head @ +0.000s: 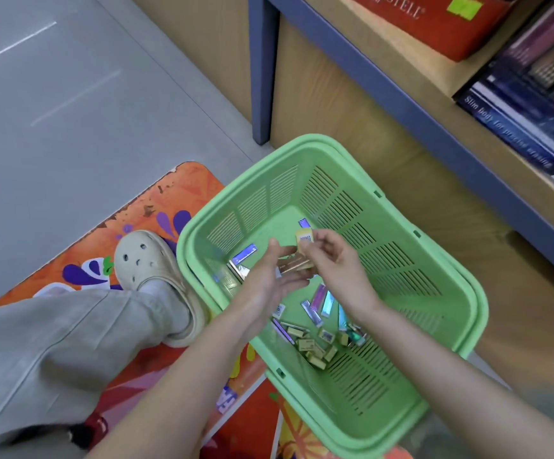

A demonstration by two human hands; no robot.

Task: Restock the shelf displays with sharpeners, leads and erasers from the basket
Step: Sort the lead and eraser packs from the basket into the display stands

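A green plastic basket (pixel 434 329) stands on the floor below the shelf. Inside lie several small yellow eraser boxes (pixel 313 349) near its front and several shiny purple and blue lead packs (pixel 318 301), plus one lead pack (pixel 244 254) at the left. My left hand (pixel 269 283) is held palm up over the basket and cradles a few gold-brown packs (pixel 294 265). My right hand (pixel 332 256) pinches a small yellow eraser box (pixel 304 238) just above the left palm.
A wooden shelf (pixel 411 104) with a blue metal frame runs along the right, holding a red box (pixel 434 21) and dark packs (pixel 517 127). An orange patterned mat (pixel 156 207) covers the floor; my leg and a beige clog (pixel 149 260) stand left of the basket.
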